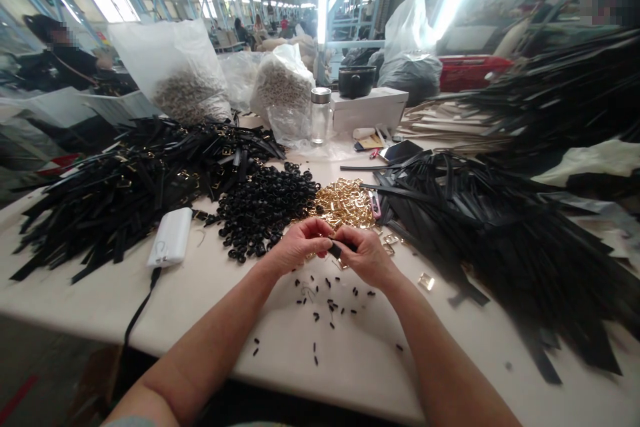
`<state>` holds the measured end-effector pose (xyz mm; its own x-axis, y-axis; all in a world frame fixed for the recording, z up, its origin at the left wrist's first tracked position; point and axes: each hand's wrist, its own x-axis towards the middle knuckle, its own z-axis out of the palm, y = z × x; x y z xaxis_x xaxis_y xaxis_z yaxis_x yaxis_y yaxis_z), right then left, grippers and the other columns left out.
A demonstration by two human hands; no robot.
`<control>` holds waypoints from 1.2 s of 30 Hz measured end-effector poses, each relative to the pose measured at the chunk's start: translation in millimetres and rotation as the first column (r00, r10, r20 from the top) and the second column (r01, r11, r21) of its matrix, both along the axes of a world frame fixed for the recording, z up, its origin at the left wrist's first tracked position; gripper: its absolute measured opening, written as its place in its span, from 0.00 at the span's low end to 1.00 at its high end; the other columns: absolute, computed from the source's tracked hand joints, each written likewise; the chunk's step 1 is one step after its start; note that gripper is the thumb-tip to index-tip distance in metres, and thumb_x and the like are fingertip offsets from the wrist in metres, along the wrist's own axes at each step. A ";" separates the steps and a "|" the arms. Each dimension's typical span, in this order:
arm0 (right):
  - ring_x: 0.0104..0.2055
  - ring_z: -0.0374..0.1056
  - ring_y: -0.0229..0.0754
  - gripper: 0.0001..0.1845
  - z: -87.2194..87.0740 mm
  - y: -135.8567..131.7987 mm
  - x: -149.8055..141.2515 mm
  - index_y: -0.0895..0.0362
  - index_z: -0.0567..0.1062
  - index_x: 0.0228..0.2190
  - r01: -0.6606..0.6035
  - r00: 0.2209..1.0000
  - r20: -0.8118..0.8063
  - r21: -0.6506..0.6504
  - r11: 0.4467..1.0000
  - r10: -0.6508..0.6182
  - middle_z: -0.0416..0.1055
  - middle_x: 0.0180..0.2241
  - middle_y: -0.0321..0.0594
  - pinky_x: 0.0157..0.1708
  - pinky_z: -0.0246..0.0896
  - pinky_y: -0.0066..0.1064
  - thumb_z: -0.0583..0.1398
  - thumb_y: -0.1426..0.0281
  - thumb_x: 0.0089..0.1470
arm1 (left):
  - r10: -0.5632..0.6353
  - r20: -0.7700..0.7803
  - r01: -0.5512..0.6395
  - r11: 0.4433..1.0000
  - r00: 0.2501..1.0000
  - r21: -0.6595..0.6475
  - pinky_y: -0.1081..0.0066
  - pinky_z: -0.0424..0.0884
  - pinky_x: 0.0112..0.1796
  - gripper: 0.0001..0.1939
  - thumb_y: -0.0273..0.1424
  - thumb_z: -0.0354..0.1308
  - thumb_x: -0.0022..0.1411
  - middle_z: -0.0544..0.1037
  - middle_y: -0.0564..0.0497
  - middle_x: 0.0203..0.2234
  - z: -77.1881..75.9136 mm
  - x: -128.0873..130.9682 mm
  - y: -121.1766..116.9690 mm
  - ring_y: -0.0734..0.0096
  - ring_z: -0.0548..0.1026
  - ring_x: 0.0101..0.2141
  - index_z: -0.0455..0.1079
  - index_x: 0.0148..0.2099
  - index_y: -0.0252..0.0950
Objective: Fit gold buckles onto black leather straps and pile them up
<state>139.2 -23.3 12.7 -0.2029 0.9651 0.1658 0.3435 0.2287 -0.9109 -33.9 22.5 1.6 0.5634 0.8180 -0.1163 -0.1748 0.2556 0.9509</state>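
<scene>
My left hand [300,245] and my right hand [369,259] meet over the table in front of the buckle pile. A short piece of black strap [335,249] shows between them, pinched by the closed fingers of both hands. Whether a buckle or loop is on it, I cannot tell. Just beyond my hands lies a heap of gold buckles [345,202]. To its left is a heap of small black strap loops [267,203]. Several tiny black bits [333,307] are scattered on the table below my hands.
Buckled black straps [125,187] are piled at left, loose black straps [450,207] at right. A white power bank [171,237] with a cord lies at left. A glass bottle [321,119], a white box [370,110] and filled plastic bags [283,83] stand behind. People sit farther back.
</scene>
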 end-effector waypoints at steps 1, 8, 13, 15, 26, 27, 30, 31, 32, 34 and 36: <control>0.19 0.62 0.32 0.10 -0.6 0.0 -0.3 0.56 0.71 0.24 -0.013 1.000 -0.002 -0.004 1.000 0.013 0.67 0.18 0.31 0.20 0.56 0.24 0.59 0.66 0.55 | -0.030 0.007 0.030 0.999 1.000 -0.019 0.77 0.65 0.26 0.19 0.36 0.72 0.43 0.72 0.55 0.27 0.5 -1.2 0.5 0.80 0.69 0.23 0.71 0.35 0.33; 0.19 0.61 0.33 0.10 3.0 -0.3 0.8 0.56 0.71 0.24 -0.027 0.998 0.052 0.004 1.000 0.027 0.67 0.17 0.30 0.21 0.56 0.24 0.58 0.68 0.55 | -0.078 -0.002 0.077 0.986 0.997 -0.144 0.80 0.54 0.17 0.20 0.38 0.72 0.42 0.64 0.60 0.16 1.8 -4.3 1.5 0.84 0.60 0.15 0.67 0.31 0.35; 0.22 0.64 0.35 0.09 8.7 0.2 4.6 0.55 0.74 0.25 0.032 0.968 0.242 0.144 0.989 -0.066 0.71 0.20 0.33 0.24 0.56 0.26 0.58 0.67 0.55 | 0.003 -0.015 -0.004 0.992 1.000 -0.127 0.80 0.58 0.20 0.18 0.37 0.71 0.45 0.68 0.57 0.19 3.7 -4.4 2.9 0.85 0.63 0.17 0.69 0.31 0.32; 0.23 0.65 0.36 0.10 9.3 0.7 6.8 0.55 0.74 0.25 0.077 0.936 0.320 0.224 0.971 -0.148 0.72 0.22 0.34 0.25 0.55 0.27 0.58 0.65 0.56 | 0.023 -0.024 -0.026 0.993 0.999 -0.112 0.79 0.60 0.21 0.17 0.37 0.71 0.44 0.70 0.56 0.21 4.3 -4.7 3.4 0.84 0.64 0.18 0.71 0.32 0.32; 0.23 0.67 0.38 0.13 0.6 1.3 10.0 0.54 0.75 0.25 0.172 0.739 0.480 0.545 0.821 -0.473 0.74 0.22 0.37 0.26 0.51 0.29 0.56 0.64 0.59 | 0.050 -0.292 -0.007 0.989 0.955 0.147 0.77 0.63 0.23 0.07 0.30 0.65 0.47 0.72 0.55 0.19 -7.9 2.5 0.1 0.81 0.67 0.19 0.73 0.29 0.32; 0.24 0.67 0.39 0.13 0.7 1.5 9.3 0.54 0.75 0.26 0.170 0.738 0.475 0.556 0.814 -0.479 0.74 0.23 0.38 0.27 0.52 0.30 0.56 0.65 0.60 | 0.050 -0.303 0.000 0.987 0.952 0.160 0.78 0.62 0.23 0.06 0.29 0.64 0.47 0.72 0.56 0.19 -8.6 3.0 -0.4 0.81 0.66 0.19 0.73 0.28 0.33; 0.34 0.70 0.43 0.09 3.6 2.2 9.1 0.54 0.75 0.30 0.202 0.782 0.372 0.608 0.768 -0.501 0.76 0.31 0.41 0.38 0.59 0.33 0.56 0.68 0.59 | 0.092 -0.272 -0.054 0.988 0.958 0.146 0.77 0.62 0.22 0.06 0.30 0.64 0.46 0.70 0.56 0.18 -5.2 4.4 -0.8 0.81 0.66 0.19 0.72 0.27 0.33; 0.38 0.70 0.44 0.07 5.0 2.5 9.5 0.54 0.75 0.32 0.226 0.799 0.316 0.631 0.743 -0.511 0.76 0.34 0.42 0.43 0.60 0.36 0.56 0.70 0.58 | 0.119 -0.243 -0.092 0.989 0.963 0.119 0.77 0.62 0.23 0.07 0.31 0.65 0.45 0.70 0.56 0.18 -2.7 4.7 -0.5 0.81 0.66 0.19 0.71 0.26 0.33; 0.41 0.70 0.45 0.07 6.3 2.8 10.1 0.54 0.75 0.33 0.251 0.813 0.262 0.648 0.719 -0.520 0.76 0.37 0.43 0.47 0.60 0.38 0.57 0.71 0.58 | 0.151 -0.209 -0.135 0.987 0.966 0.088 0.77 0.63 0.23 0.08 0.32 0.65 0.45 0.70 0.56 0.19 -0.1 4.9 0.0 0.81 0.66 0.19 0.71 0.26 0.33; 0.43 0.69 0.46 0.06 7.7 3.5 10.7 0.53 0.75 0.34 0.294 0.832 0.188 0.648 0.703 -0.521 0.75 0.39 0.43 0.49 0.60 0.41 0.57 0.72 0.57 | 0.221 -0.138 -0.220 0.975 0.965 0.023 0.77 0.63 0.23 0.10 0.33 0.66 0.44 0.70 0.56 0.20 4.3 4.9 1.5 0.81 0.66 0.19 0.71 0.27 0.33; 0.41 0.69 0.45 0.05 6.7 4.3 9.3 0.53 0.76 0.33 0.295 0.862 0.179 0.585 0.756 -0.475 0.74 0.37 0.43 0.47 0.63 0.41 0.58 0.71 0.56 | 0.273 -0.077 -0.276 0.960 0.959 -0.039 0.78 0.62 0.22 0.11 0.34 0.67 0.43 0.71 0.56 0.20 6.3 4.9 2.8 0.81 0.65 0.19 0.72 0.28 0.33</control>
<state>148.5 -19.0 19.3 0.0416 0.7509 0.6591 0.7396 0.4204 -0.5256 -29.0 25.3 8.0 0.3070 0.9323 -0.1914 -0.1781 0.2538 0.9507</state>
